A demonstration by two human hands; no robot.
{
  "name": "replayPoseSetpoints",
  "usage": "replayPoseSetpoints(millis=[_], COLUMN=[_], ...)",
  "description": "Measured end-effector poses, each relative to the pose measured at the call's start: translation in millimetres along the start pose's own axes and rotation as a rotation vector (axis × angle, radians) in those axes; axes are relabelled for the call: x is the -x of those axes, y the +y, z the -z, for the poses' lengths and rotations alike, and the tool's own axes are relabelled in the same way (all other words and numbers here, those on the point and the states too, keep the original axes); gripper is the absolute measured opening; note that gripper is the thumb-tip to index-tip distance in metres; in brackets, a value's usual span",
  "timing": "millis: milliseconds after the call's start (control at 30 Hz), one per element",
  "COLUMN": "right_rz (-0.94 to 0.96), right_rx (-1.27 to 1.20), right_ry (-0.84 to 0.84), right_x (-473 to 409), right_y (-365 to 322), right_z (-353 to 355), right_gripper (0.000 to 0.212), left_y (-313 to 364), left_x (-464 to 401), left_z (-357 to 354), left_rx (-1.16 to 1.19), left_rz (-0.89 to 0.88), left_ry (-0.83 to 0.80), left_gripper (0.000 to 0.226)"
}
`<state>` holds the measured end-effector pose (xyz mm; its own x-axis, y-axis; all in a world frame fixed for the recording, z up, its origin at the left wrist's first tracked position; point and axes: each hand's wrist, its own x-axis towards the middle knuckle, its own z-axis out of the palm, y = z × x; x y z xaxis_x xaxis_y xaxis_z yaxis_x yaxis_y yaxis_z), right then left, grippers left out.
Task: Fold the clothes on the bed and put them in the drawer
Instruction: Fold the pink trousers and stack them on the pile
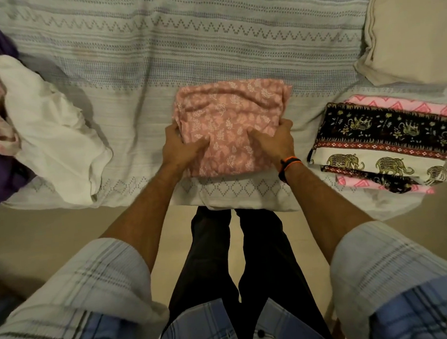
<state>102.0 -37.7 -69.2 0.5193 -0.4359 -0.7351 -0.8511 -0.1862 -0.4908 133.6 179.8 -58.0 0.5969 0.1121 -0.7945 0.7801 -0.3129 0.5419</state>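
**Inspector:** Far left, an unfolded heap of white, purple and pale pink clothes [39, 123] on the striped woven bedspread [183, 40]. Centre?

**Assistant:** The folded salmon-pink leaf-print cotton garment [230, 124] lies near the bed's near edge. Left hand [181, 145] grips its left side, thumb on top; right hand [273, 140] likewise grips the right side.

**Inspector:** Handling?

**Assistant:** Likely light, limp, prone to unfolding; support it from beneath at both sides. Right: a folded stack of elephant-print and pink cloths [383, 143].
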Motion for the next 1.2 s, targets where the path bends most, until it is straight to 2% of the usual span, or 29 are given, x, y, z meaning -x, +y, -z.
replayPoseSetpoints(millis=[233, 367, 700, 800, 933, 1067, 1200], right_rz=[-0.001, 0.017, 0.128, 0.141, 0.174, 0.215, 0.235], right_rx=[-0.126, -0.156, -0.105, -0.124, -0.158, -0.173, -0.196], right_ry=[-0.075, -0.092, -0.030, -0.014, 0.017, 0.031, 0.023], right_x=[0, 18, 76, 84, 87, 82, 68], right_y=[1, -9, -22, -14, 3, 23, 46], right_z=[8, 18, 83, 111, 153, 208, 256], right_gripper=[0.061, 0.073, 0.085, 0.080, 0.091, 0.065, 0.060], left_y=[14, 25, 61, 70, 80, 91, 95], left_x=[3, 22, 95, 116, 140, 168, 186], left_z=[-12, -10, -19, -38, -75, -129, -181], left_rx=[0.078, 0.114, 0.108, 0.073, 0.042, 0.019, -0.002], left_rz=[0.061, 0.056, -0.017, -0.037, -0.065, -0.096, -0.117], left_ry=[-0.074, -0.068, -0.106, -0.131, -0.146, -0.156, -0.126], left_gripper=[0.072, 0.068, 0.072, 0.072, 0.071, 0.074, 0.076])
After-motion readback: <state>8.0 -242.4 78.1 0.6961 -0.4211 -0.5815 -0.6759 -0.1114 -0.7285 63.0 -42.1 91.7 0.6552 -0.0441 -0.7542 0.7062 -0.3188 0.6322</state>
